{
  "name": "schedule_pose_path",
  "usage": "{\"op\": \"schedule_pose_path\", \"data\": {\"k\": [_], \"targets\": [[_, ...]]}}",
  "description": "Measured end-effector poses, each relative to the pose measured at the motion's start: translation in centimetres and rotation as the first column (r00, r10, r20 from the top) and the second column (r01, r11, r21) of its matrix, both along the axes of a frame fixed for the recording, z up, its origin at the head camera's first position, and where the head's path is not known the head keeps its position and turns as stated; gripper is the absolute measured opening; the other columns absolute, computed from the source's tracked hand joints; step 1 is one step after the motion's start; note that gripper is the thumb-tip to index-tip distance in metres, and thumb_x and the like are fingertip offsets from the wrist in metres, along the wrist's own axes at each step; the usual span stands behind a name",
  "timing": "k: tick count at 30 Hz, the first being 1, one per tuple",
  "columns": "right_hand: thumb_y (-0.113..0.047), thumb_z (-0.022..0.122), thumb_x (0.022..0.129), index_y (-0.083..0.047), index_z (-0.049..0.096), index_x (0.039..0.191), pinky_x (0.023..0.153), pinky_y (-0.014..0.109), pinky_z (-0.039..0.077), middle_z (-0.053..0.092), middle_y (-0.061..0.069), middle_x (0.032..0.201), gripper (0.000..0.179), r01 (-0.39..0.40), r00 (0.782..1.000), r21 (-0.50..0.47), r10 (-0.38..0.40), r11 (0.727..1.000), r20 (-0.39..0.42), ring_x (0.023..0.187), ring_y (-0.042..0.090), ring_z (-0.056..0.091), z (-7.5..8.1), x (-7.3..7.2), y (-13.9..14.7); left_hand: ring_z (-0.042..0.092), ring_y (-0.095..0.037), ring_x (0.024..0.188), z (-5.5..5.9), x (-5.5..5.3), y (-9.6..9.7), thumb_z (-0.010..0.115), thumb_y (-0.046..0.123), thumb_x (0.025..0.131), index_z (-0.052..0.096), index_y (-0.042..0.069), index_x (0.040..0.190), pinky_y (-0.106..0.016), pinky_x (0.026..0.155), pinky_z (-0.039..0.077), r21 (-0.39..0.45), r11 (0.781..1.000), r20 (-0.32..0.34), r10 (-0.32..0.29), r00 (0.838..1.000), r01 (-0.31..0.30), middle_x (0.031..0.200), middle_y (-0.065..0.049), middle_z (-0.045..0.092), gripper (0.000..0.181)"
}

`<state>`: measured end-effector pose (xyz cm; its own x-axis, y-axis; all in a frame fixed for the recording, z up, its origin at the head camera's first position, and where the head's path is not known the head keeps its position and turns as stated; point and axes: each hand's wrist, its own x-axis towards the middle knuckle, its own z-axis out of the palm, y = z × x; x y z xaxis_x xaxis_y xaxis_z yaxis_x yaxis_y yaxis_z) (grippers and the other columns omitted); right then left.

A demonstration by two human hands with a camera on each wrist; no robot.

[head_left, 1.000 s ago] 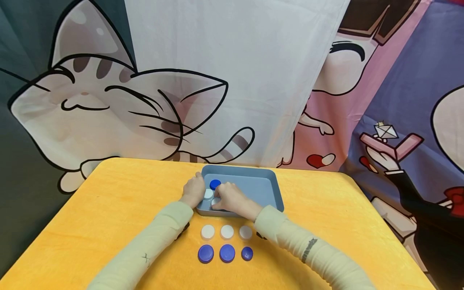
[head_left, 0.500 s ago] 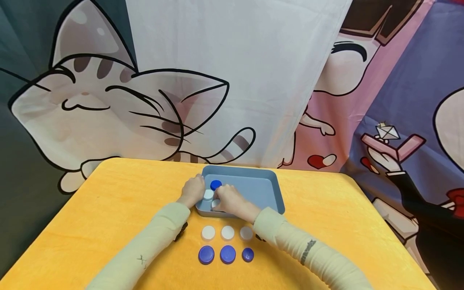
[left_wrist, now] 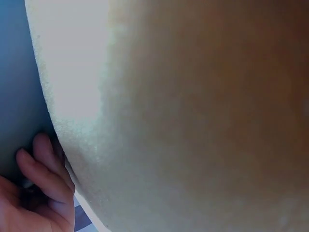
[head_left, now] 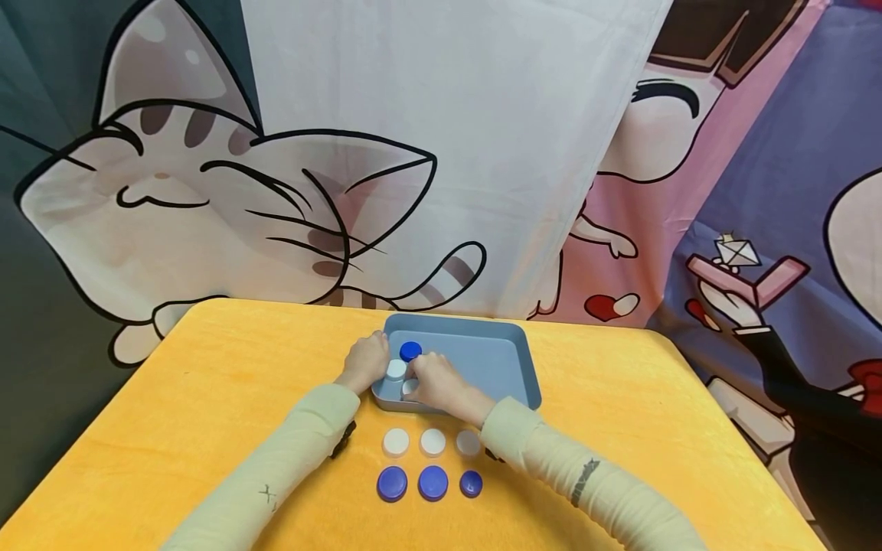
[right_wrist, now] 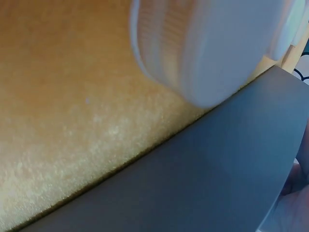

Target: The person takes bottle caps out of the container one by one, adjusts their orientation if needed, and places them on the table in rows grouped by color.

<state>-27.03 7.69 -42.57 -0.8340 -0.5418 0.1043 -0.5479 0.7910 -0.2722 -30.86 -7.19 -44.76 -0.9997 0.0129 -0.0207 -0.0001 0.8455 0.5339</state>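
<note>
The blue-grey tray (head_left: 485,360) lies near the table's far edge. My left hand (head_left: 365,363) holds its left wall, and curled fingers (left_wrist: 46,176) show by that wall in the left wrist view. Inside the tray's left part, my right hand (head_left: 444,385) pinches a white bottle cap (head_left: 409,387) near the front wall, fingers partly covering it. Just behind sits a second white cap (head_left: 396,370), and farther back a blue cap (head_left: 410,351). The right wrist view catches only a bit of that hand, past the tray's wall (right_wrist: 193,169).
In front of the tray, white caps (head_left: 432,442) form a row on the yellow cloth (head_left: 207,405). A row of blue caps (head_left: 432,484) lies nearer, its right one smaller. A ribbed white cap (right_wrist: 207,48) looms close in the right wrist view. A printed curtain (head_left: 441,168) hangs behind.
Both hands keep their places at the tray. Slightly more of the white cap shows beside the right fingers than a second ago. The caps on the cloth lie as before.
</note>
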Motion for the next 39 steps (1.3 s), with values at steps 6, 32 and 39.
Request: {"op": "schedule_pose_path", "data": {"k": [6,32,39], "targets": [[-0.021,0.085,0.071,-0.001,0.075,0.094,0.068,0.023,0.055,0.075,0.009,0.089,0.032,0.002,1.000,-0.018,-0.002,1.000,0.002,0.082,0.020,0.070,0.0,0.1,0.0,0.065,-0.041,0.099,0.0,0.0,0.0,0.027,0.025,0.105,0.055,-0.004,0.121,-0.050,0.083,0.054,0.004,1.000,-0.003,0.009,1.000,-0.009,0.106,-0.028,0.065,0.044],[-0.017,0.086,0.067,-0.003,0.074,0.083,0.068,0.026,0.054,0.074,0.006,0.083,0.025,0.031,0.999,-0.005,-0.031,1.000,0.021,0.071,0.015,0.064,5.2,0.6,2.2,0.061,-0.043,0.108,0.0,0.1,0.0,0.027,0.027,0.104,0.053,-0.003,0.129,-0.053,0.090,0.050,0.017,0.999,0.008,0.032,0.999,-0.032,0.117,-0.030,0.062,0.047],[-0.017,0.086,0.067,-0.001,0.074,0.085,0.070,0.031,0.056,0.074,0.009,0.084,0.027,0.016,1.000,-0.025,-0.016,1.000,0.008,0.074,0.019,0.065,6.9,1.8,3.7,0.062,-0.043,0.105,-0.1,0.0,0.0,0.028,0.027,0.104,0.055,-0.003,0.126,-0.053,0.088,0.051,0.019,1.000,-0.004,0.017,1.000,-0.017,0.113,-0.029,0.063,0.045]]}}
